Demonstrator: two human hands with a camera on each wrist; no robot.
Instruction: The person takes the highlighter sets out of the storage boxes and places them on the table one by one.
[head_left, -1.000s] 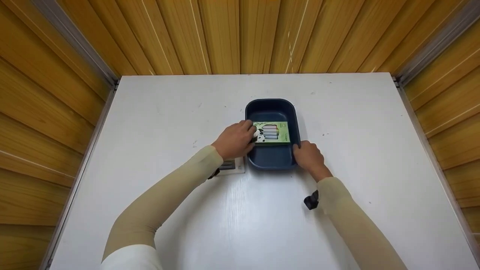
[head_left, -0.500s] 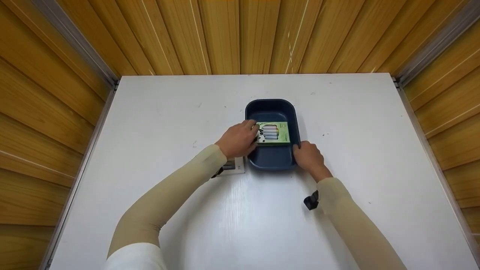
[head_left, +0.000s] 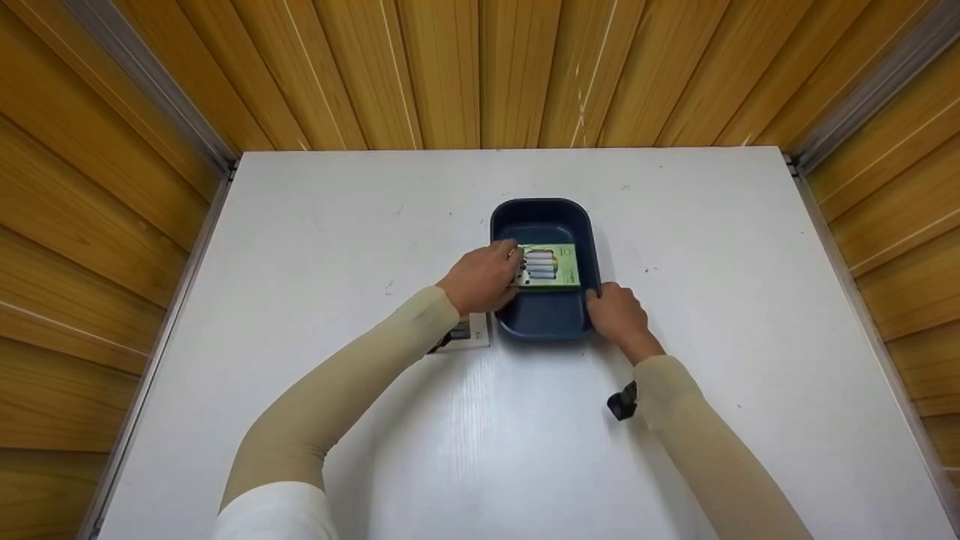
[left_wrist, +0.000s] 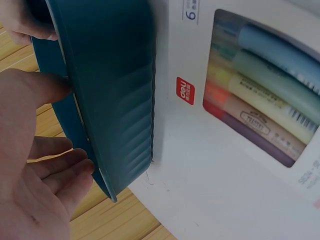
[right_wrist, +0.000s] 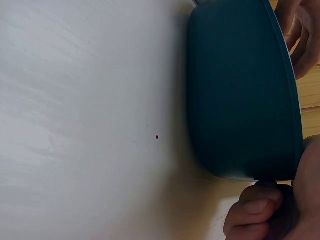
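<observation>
A dark blue plastic bin [head_left: 544, 315] stands in the middle of the table. Inside it lies a green marker box [head_left: 551, 266] with a panda print, its left end covered by my left hand [head_left: 481, 279]. That hand reaches over the bin's left rim. In the left wrist view its thumb and loosely bent fingers [left_wrist: 75, 187] are spread apart at the rim; contact with the box is hidden. My right hand [head_left: 619, 311] grips the bin's right rim near the front corner. Partly under my left wrist lies a white box of markers [left_wrist: 182, 145] with a clear window.
The white table [head_left: 720, 300] has small dark marks. Wood-grain panels [head_left: 517, 75] stand behind and at both sides. A black wrist camera [head_left: 622, 402] hangs at the right wrist. The white marker box lies close to the bin's left side.
My left hand has slid slightly to the right, covering more of the green box's left end. Bin, green box and right hand look unmoved.
</observation>
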